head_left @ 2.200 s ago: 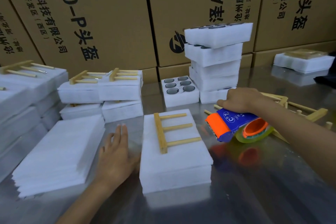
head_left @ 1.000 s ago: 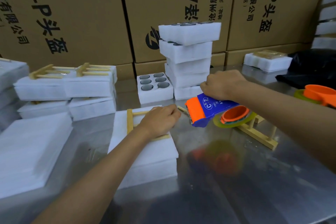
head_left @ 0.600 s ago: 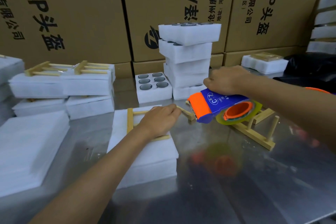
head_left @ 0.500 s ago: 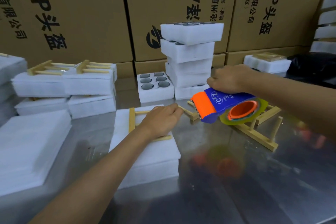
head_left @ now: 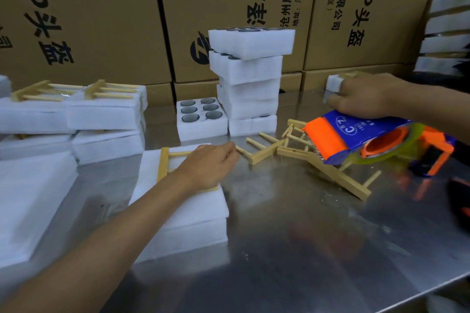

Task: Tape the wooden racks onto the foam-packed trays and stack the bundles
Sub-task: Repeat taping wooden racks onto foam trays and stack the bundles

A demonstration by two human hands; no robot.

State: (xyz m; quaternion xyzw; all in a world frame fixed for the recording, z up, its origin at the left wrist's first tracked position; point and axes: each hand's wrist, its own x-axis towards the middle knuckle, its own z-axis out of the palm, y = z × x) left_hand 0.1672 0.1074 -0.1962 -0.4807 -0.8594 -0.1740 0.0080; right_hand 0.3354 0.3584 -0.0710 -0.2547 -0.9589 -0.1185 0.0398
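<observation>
A white foam-packed tray (head_left: 183, 216) lies on the steel table with a wooden rack (head_left: 162, 164) on top. My left hand (head_left: 208, 168) rests on the rack's pegs with its fingers curled over them. To the right, my right hand (head_left: 366, 99) grips a blue and orange tape dispenser (head_left: 356, 140) from above, held over several loose wooden racks (head_left: 330, 173). The dispenser's toothed edge points toward the tray, but a gap lies between them. I cannot make out any tape strand.
A leaning stack of foam trays (head_left: 249, 84) stands behind, beside an open tray (head_left: 201, 117) with dark round inserts. Taped bundles (head_left: 104, 109) and flat foam sheets (head_left: 30, 198) fill the left. A second dispenser (head_left: 437, 155) lies at the right. Cardboard boxes (head_left: 101, 20) wall the back.
My left hand went from flat on the table to curled over the rack. My right hand has carried the dispenser to the right, away from the tray.
</observation>
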